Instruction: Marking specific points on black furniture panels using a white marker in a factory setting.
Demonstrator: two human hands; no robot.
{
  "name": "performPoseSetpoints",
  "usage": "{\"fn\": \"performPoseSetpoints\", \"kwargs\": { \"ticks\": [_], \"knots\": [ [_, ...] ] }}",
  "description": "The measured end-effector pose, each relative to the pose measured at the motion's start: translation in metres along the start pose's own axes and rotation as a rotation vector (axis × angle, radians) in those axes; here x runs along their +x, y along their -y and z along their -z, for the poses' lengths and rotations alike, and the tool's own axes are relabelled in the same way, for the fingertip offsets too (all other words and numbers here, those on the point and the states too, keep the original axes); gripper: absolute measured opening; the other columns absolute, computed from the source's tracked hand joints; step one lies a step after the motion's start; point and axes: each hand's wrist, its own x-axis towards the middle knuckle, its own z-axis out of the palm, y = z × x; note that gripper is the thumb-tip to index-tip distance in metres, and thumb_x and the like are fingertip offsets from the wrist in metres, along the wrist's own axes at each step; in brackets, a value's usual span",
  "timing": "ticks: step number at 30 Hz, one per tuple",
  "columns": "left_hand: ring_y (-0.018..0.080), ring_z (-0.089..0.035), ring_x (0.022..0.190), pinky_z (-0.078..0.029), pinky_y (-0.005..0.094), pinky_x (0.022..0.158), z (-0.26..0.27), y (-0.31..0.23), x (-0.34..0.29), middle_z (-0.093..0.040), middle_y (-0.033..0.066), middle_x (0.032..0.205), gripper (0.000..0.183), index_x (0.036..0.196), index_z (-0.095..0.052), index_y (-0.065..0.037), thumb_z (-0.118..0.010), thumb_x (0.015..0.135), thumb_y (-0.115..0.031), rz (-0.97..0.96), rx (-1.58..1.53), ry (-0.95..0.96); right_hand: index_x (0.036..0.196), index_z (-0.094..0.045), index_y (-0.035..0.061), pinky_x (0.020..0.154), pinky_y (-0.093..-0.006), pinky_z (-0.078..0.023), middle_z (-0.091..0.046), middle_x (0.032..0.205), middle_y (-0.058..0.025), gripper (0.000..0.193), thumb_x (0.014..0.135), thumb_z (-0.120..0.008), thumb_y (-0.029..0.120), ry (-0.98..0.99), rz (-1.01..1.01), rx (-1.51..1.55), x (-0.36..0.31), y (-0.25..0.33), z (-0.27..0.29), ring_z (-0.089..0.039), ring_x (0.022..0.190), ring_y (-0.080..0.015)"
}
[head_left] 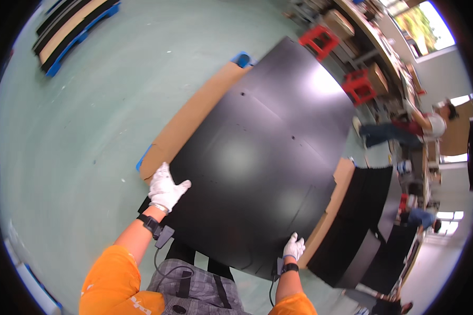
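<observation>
A large black flat panel (247, 163) with small holes and a seam across it lies in front of me, on brown cardboard (194, 113) over a blue pallet. My left hand (168, 190), in a white knit glove, is at the panel's left edge with thumb spread away from the fingers. On the right, near the panel's near right edge, is my right hand (294, 247), also gloved, fingers slightly apart. Neither hand visibly grips anything. A dark band with a cabled device circles each wrist.
Black sheets (357, 215) are stacked to the right. Red stools (319, 42) and a long workbench (376, 39) line the far right, where a person (404, 130) stands. Other people are farther along. Another blue pallet (81, 38) with boards sits at far left on the green floor (89, 121).
</observation>
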Motion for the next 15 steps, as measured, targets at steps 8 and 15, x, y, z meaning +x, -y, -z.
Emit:
{"fn": "performPoseSetpoints", "kwargs": {
  "ticks": [8, 15],
  "knots": [
    [0.0333, -0.036, 0.133, -0.030, 0.0391, 0.111, -0.003, -0.009, 0.001, -0.039, 0.0214, 0.143, 0.102, 0.143, -0.027, 0.001, -0.078, 0.070, -0.048, 0.024, 0.056, 0.028, 0.138, -0.042, 0.0058, 0.101, -0.0485, -0.037, -0.047, 0.129, -0.0244, 0.067, 0.091, -0.045, 0.054, -0.013, -0.052, 0.012, 0.002, -0.006, -0.004, -0.046, 0.119, -0.0400],
    [0.0350, -0.033, 0.135, -0.029, 0.0399, 0.112, -0.002, -0.009, 0.000, -0.035, 0.0227, 0.145, 0.104, 0.145, -0.024, 0.002, -0.075, 0.071, -0.051, -0.018, 0.036, 0.019, 0.135, -0.044, 0.0036, 0.100, -0.0471, -0.038, -0.049, 0.126, -0.0241, 0.065, 0.090, -0.050, 0.051, 0.006, -0.016, 0.071, -0.003, -0.012, -0.002, -0.047, 0.118, -0.0397]
  ]
}}
